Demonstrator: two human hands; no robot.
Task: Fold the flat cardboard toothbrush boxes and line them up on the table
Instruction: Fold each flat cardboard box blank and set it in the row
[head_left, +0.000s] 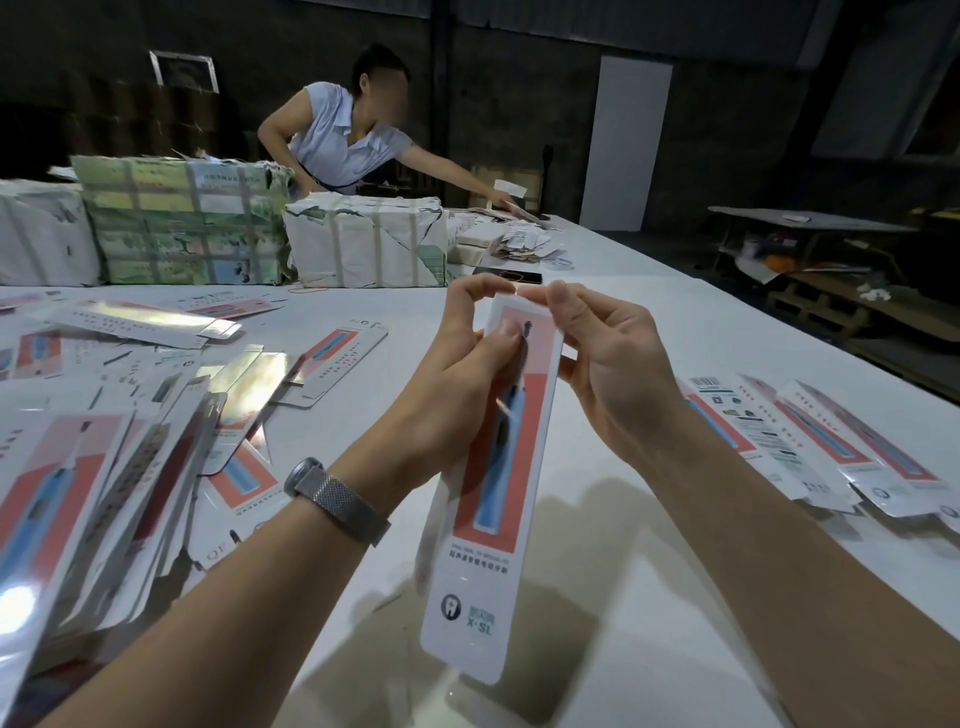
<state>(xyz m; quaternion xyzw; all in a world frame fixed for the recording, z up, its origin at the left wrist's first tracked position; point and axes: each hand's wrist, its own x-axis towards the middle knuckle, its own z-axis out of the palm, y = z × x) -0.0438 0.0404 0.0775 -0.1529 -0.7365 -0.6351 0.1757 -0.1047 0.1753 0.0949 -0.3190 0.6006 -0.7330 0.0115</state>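
Observation:
A long white toothbrush box (491, 499) with a red panel and a blue toothbrush picture is held above the white table (649, 332), slanting from near me up to its far end. My left hand (462, 364) grips its upper left side, thumb on the printed face. My right hand (608, 348) pinches the top end flap from the right. A loose pile of flat boxes (104, 447) lies at the left. Several folded boxes (810, 441) lie side by side at the right.
Large wrapped, strapped bundles (187, 223) stand at the back left of the table. A person in a light shirt (343, 135) leans over the far end, reaching toward scattered cards (524, 244). A dark phone (506, 275) lies beyond my hands. Another table (810, 223) stands at the far right.

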